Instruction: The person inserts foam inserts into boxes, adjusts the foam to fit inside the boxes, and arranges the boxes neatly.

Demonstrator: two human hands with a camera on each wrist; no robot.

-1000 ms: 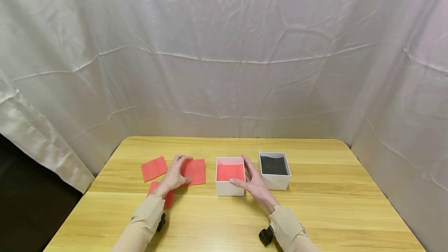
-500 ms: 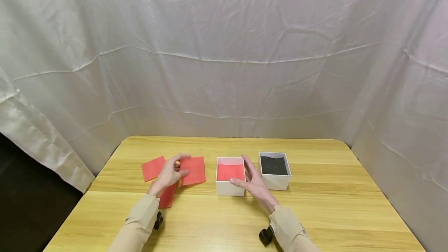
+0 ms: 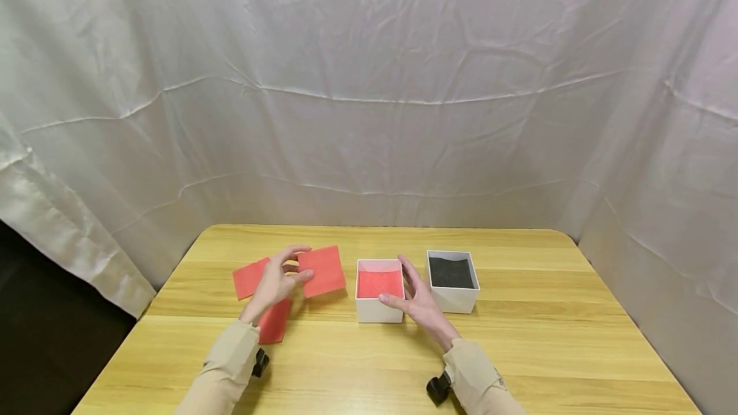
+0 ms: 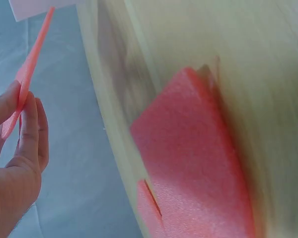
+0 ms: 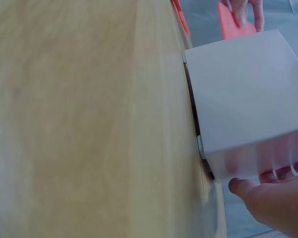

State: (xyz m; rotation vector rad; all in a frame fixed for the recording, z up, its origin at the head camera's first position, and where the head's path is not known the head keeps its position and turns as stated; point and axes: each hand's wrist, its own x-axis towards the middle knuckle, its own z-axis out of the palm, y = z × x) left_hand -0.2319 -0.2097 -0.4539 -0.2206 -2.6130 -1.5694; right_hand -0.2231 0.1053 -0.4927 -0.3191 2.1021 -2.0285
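From my end, head view: left hand [image 3: 276, 284] pinches a red square [image 3: 323, 271] between thumb and fingers, tilted and clear of the table [image 3: 553, 325], just left of the red-filled box [image 3: 379, 310]. Can't tell if it's one layer or more; some fingers are partly hidden behind it. Left wrist view gives me the square nearly edge-on, palm cut off at frame left, white box corner clipped up top.

Right hand [image 3: 423, 306] grips the red-filled box at its near right corner: thumb across the front rim, fingers along the right wall, masking most of that wall. Right wrist view: outer walls block the inside for me, this hand runs off the right edge, left hand is cropped at the top, part of its square behind the box.

Red filling [image 3: 379, 284] and dark filling [image 3: 452, 273]: I see the tops, can't read depth. Dark-filled box [image 3: 455, 300] stands just right of the right hand.

On the table, far square [image 3: 250, 278] is partly covered by the left hand, near square [image 3: 273, 324] by hand and wrist.

Both sleeves run out of frame at the bottom. Right sleeve [image 3: 475, 370] has a faint dark mark [image 3: 498, 376], too small to read.
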